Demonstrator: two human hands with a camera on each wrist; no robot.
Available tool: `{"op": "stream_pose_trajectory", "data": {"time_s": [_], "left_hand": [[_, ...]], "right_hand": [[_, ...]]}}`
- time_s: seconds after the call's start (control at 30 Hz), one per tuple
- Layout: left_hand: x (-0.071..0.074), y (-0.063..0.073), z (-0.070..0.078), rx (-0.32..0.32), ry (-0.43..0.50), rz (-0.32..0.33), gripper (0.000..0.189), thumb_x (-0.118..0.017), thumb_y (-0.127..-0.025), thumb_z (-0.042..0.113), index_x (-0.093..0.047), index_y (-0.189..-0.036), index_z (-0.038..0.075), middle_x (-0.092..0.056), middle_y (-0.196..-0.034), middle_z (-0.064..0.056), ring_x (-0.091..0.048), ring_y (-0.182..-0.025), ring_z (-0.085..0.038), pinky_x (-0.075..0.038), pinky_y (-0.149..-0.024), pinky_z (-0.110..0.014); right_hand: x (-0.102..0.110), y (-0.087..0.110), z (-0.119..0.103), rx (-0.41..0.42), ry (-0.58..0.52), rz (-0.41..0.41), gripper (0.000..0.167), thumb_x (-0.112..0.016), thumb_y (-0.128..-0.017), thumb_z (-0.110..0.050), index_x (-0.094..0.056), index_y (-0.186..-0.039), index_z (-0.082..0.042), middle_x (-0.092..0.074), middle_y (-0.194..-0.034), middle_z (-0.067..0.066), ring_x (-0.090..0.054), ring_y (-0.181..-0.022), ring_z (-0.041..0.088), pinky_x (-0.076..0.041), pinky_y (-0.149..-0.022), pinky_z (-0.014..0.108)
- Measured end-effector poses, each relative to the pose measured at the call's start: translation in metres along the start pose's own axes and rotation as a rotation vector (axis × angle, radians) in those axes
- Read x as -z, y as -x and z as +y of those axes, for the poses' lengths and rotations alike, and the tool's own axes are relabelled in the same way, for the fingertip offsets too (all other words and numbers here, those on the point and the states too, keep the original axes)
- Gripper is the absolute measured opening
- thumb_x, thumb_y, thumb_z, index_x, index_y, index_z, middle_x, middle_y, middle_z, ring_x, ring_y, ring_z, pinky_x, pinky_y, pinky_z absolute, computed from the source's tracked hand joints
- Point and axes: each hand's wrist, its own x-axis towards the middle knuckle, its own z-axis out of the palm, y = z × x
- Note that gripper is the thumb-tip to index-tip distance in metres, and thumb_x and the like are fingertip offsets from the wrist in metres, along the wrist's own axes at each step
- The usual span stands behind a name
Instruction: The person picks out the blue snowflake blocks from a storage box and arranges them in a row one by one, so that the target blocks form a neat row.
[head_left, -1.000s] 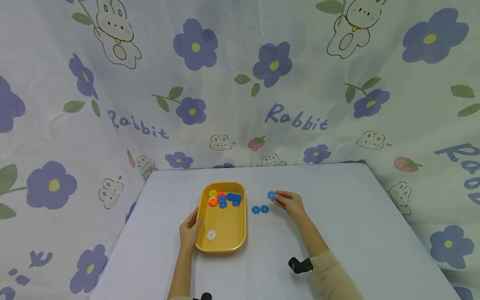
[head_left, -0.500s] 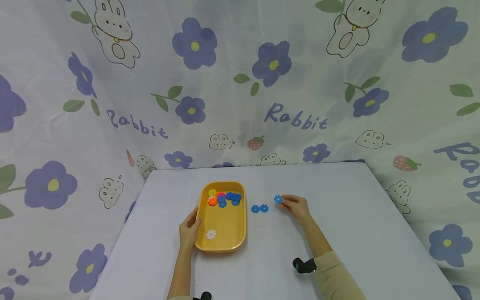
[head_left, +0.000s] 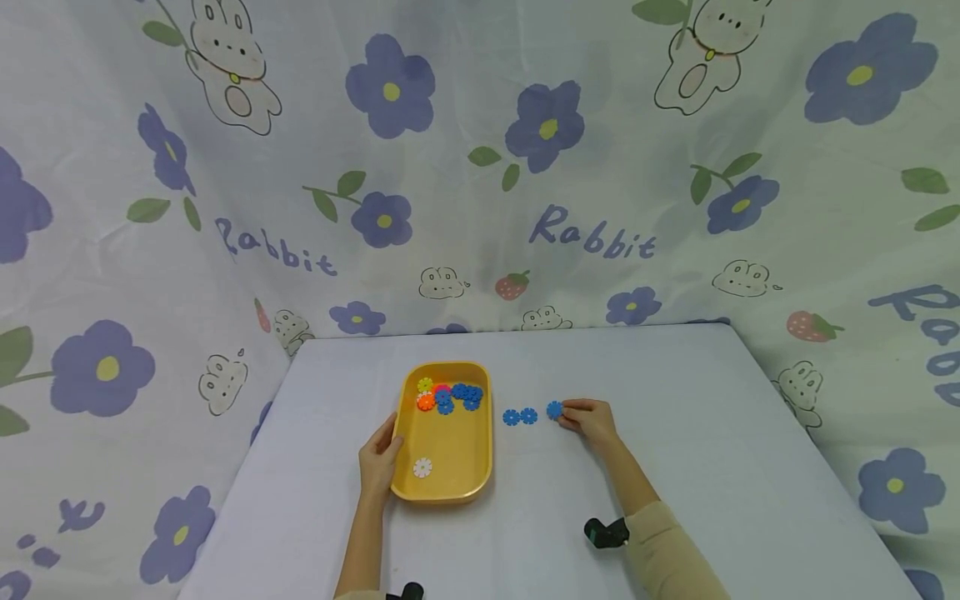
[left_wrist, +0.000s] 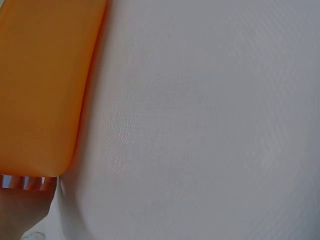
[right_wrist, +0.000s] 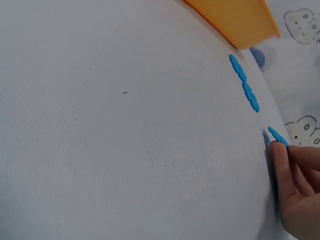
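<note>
A blue snowflake building disc (head_left: 554,410) is pinched between the thumb and fingers of my right hand (head_left: 592,419). In the right wrist view that disc (right_wrist: 278,136) is tilted just over the white table, its shadow beside it. Two more blue discs (head_left: 520,417) lie side by side on the table, between the held disc and the yellow tray (head_left: 450,442). My left hand (head_left: 380,458) grips the tray's left side, thumb at the rim. The left wrist view shows the tray's outer side (left_wrist: 45,90) and part of that hand (left_wrist: 22,207).
Inside the tray, several blue discs (head_left: 467,395) lie at the far end with a yellow disc (head_left: 425,384), an orange disc (head_left: 426,402) and a pink one partly covered. A white disc (head_left: 422,467) lies near the tray's front. A patterned cloth (head_left: 480,167) hangs behind the table.
My right hand has moved to the right with the blue disc, then lowered it a little toward the front, level with the two discs on the table. The left hand and tray stay put.
</note>
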Motion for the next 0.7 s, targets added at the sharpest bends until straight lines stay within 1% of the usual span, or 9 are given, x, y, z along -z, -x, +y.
{"op": "stream_pose_trajectory", "data": {"time_s": [0.2, 0.4, 0.57, 0.67, 0.7], "left_hand": [[0.000, 0.000, 0.000, 0.007, -0.005, 0.002, 0.046, -0.049, -0.095, 0.002, -0.044, -0.140, 0.005, -0.040, -0.146, -0.014, -0.038, -0.132, -0.026, -0.041, -0.091, -0.010], [-0.001, 0.001, 0.000, 0.009, -0.012, 0.003, 0.046, -0.049, -0.095, 0.003, -0.043, -0.141, 0.006, -0.039, -0.146, -0.014, -0.038, -0.133, -0.027, -0.040, -0.092, -0.011], [-0.001, 0.001, -0.001, 0.008, -0.015, 0.003, 0.046, -0.049, -0.095, 0.003, -0.043, -0.141, 0.006, -0.039, -0.146, -0.014, -0.037, -0.133, -0.028, -0.040, -0.092, -0.011], [-0.001, 0.001, -0.002, 0.007, -0.016, 0.005, 0.046, -0.049, -0.095, 0.003, -0.043, -0.141, 0.005, -0.039, -0.146, -0.015, -0.038, -0.133, -0.028, -0.041, -0.091, -0.009], [-0.001, 0.000, -0.002, 0.005, -0.015, 0.006, 0.046, -0.049, -0.095, 0.002, -0.043, -0.140, 0.005, -0.039, -0.146, -0.015, -0.038, -0.133, -0.028, -0.041, -0.090, -0.008]], "right_hand": [[-0.003, -0.003, 0.002, 0.019, 0.074, 0.003, 0.030, -0.060, -0.084, 0.009, -0.056, -0.110, 0.022, -0.067, -0.090, 0.023, -0.068, -0.067, 0.013, -0.058, -0.069, 0.027], [-0.007, -0.007, 0.002, 0.021, 0.129, 0.020, 0.025, -0.062, -0.083, 0.008, -0.061, -0.106, 0.018, -0.068, -0.088, 0.019, -0.068, -0.067, 0.015, -0.058, -0.065, 0.025], [-0.010, -0.006, 0.001, 0.032, 0.173, 0.014, 0.023, -0.060, -0.084, 0.008, -0.061, -0.105, 0.018, -0.066, -0.092, 0.025, -0.069, -0.070, 0.018, -0.058, -0.065, 0.025], [-0.010, -0.006, 0.000, 0.044, 0.194, -0.005, 0.024, -0.059, -0.085, 0.009, -0.060, -0.106, 0.020, -0.065, -0.095, 0.029, -0.070, -0.071, 0.019, -0.058, -0.066, 0.027], [-0.010, -0.005, 0.000, 0.039, 0.196, -0.004, 0.024, -0.059, -0.085, 0.008, -0.060, -0.106, 0.019, -0.065, -0.095, 0.028, -0.069, -0.071, 0.019, -0.058, -0.066, 0.026]]}}
